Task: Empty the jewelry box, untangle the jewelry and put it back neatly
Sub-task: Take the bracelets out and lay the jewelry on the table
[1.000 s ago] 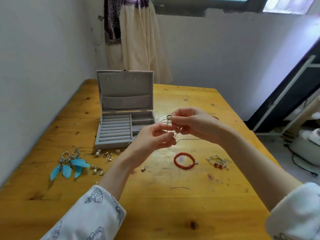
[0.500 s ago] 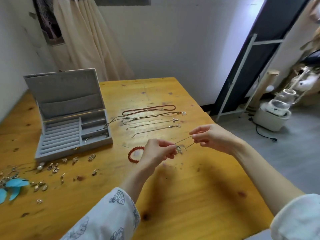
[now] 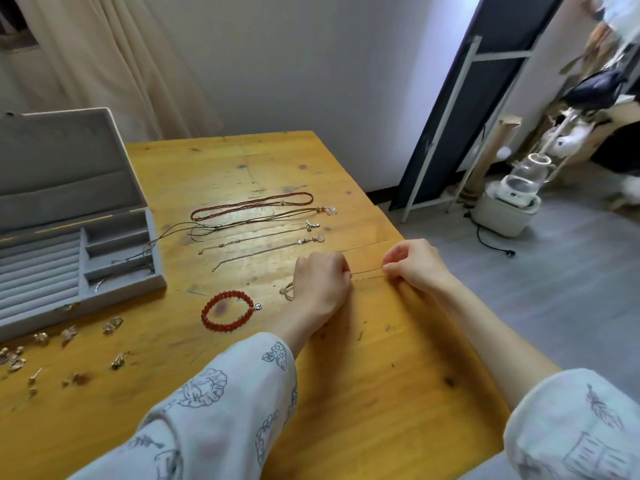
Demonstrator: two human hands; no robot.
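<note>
My left hand point(image 3: 320, 284) and my right hand point(image 3: 414, 263) pinch the two ends of a thin silver chain point(image 3: 367, 274), stretched doubled between them just above the wooden table point(image 3: 363, 393) near its right edge. The grey jewelry box point(image 3: 69, 237) stands open at the left, a few chain ends hanging over its right compartments. Several necklaces point(image 3: 256, 220) lie in straight rows beyond my hands. A red bead bracelet point(image 3: 227, 310) lies left of my left hand. A small pale bracelet point(image 3: 286, 292) is partly hidden behind that hand.
Several small earrings point(image 3: 69, 344) are scattered in front of the box at the left. The table's right edge is just past my right hand. Off the table to the right are a leaning black board point(image 3: 464, 109), a white appliance point(image 3: 509, 199) and its cord on the floor.
My view has swung right and down. Both hands have lowered from mid-air to the table and drawn apart, pulling the thin chain out straight between them.
</note>
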